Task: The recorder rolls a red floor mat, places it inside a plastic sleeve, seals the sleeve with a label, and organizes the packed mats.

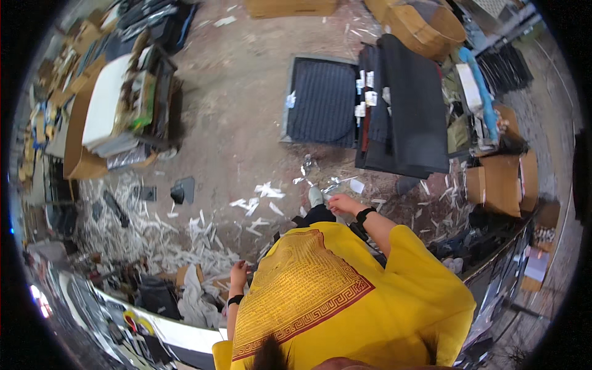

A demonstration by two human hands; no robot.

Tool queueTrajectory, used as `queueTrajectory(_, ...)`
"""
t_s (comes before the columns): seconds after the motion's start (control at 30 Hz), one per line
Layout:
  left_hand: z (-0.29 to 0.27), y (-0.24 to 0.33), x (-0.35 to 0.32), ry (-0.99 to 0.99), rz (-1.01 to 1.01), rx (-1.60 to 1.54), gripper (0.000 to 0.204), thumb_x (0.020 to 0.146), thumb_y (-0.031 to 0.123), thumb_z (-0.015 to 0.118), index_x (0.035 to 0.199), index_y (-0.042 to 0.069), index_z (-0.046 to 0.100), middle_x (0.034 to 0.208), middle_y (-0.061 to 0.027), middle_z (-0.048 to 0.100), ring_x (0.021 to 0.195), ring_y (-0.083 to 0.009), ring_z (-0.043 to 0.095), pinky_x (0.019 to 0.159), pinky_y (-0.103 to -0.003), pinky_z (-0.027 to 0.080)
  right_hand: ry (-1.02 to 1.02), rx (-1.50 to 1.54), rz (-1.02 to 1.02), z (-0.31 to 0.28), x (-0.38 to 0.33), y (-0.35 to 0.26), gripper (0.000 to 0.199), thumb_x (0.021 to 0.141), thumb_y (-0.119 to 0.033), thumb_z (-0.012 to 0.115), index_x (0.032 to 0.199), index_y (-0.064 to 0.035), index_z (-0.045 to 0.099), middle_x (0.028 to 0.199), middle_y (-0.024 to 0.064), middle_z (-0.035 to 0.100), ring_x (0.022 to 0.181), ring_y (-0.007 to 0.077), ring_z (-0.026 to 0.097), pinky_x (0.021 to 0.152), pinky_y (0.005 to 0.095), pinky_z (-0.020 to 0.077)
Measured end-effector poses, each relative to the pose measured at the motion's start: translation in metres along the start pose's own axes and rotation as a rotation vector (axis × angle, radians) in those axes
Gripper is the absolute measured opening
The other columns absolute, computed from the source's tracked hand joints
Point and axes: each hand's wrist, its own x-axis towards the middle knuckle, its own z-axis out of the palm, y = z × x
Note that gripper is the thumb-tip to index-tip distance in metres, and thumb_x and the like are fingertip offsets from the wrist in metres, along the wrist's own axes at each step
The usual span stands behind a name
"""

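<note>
Your right hand [343,203], at the centre of the frame, pinched a crumpled clear plastic wrapper [332,185], shiny and see-through, just above your shoe [316,196]. Your left hand [238,271], lower left of centre, hung loosely curled and held nothing. An open cardboard box [501,183] stood at right; its contents could not be made out.

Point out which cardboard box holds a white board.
The tall open cardboard box at the left; a white board lies on it. The box by the black mats shows none.
</note>
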Motion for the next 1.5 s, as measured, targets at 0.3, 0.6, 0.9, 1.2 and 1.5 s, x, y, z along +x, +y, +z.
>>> queueTrajectory(0.3, 0.082, 0.132, 0.118, -0.178, -0.091, 0.012, 0.032, 0.092, 0.012, 0.055, 0.119, -0.005, 0.058, 0.086, -0.0133, 0.069, 0.068, -0.0204, 0.068, 0.063, -0.031, 0.055, 0.478, 0.554, -0.202, -0.192, -0.013, 0.020, 0.022, 0.092, -0.020, 0.059, 0.105, -0.0037, 0.061, 0.089, 0.0095, 0.069, 0.077, 0.0188, 0.067, 0.060, 0.0327, 0.0522)
queueTrajectory(0.6, 0.115, 0.259, 0.238, -0.448, 0.104, 0.188, 0.033, 0.090, 0.011, 0.054, 0.120, -0.004, 0.058, 0.085, -0.0126, 0.069, 0.066, -0.0199, 0.067, 0.062, -0.032, 0.054, 0.709, 0.757, 0.071, -0.160, -0.065, 0.076, 0.023, 0.093, -0.022, 0.057, 0.110, -0.0072, 0.060, 0.098, 0.0120, 0.068, 0.084, 0.0228, 0.068, 0.072, 0.0378, 0.0554)
queueTrajectory(0.9, 0.205, 0.352, 0.324, -0.402, 0.432, 0.799, 0.033, 0.087, 0.028, 0.052, 0.099, 0.002, 0.069, 0.101, -0.0268, 0.066, 0.102, -0.0444, 0.061, 0.087, -0.050, 0.049, 0.793, 0.592, -0.112, -0.210, -0.093, 0.066, 0.017, 0.089, -0.014, 0.062, 0.103, -0.0048, 0.065, 0.092, 0.0093, 0.068, 0.081, 0.0186, 0.067, 0.072, 0.0305, 0.0539)
queueTrajectory(1.2, 0.466, 0.428, 0.233, -0.728, 0.488, 0.551, 0.031, 0.084, 0.023, 0.062, 0.106, 0.003, 0.068, 0.099, -0.0226, 0.069, 0.097, -0.0399, 0.064, 0.087, -0.045, 0.050, 0.898, -0.291, -0.179, -0.383, -0.062, -0.092, 0.047, 0.085, -0.015, 0.066, 0.127, 0.0002, 0.053, 0.124, 0.0184, 0.061, 0.117, 0.0311, 0.058, 0.098, 0.0385, 0.0467)
queueTrajectory(1.5, 0.656, 0.461, 0.160, -0.465, 0.156, -0.025, 0.104, 0.071, 0.023, 0.083, 0.146, -0.008, 0.019, 0.142, -0.0299, 0.041, 0.131, -0.0414, 0.042, 0.106, -0.040, 0.039, 0.576, -0.382, -0.136, -0.475, 0.030, -0.121, 0.113, 0.074, -0.046, 0.079, 0.150, 0.0039, 0.012, 0.151, 0.0349, 0.020, 0.142, 0.0441, 0.023, 0.115, 0.0438, 0.0267)
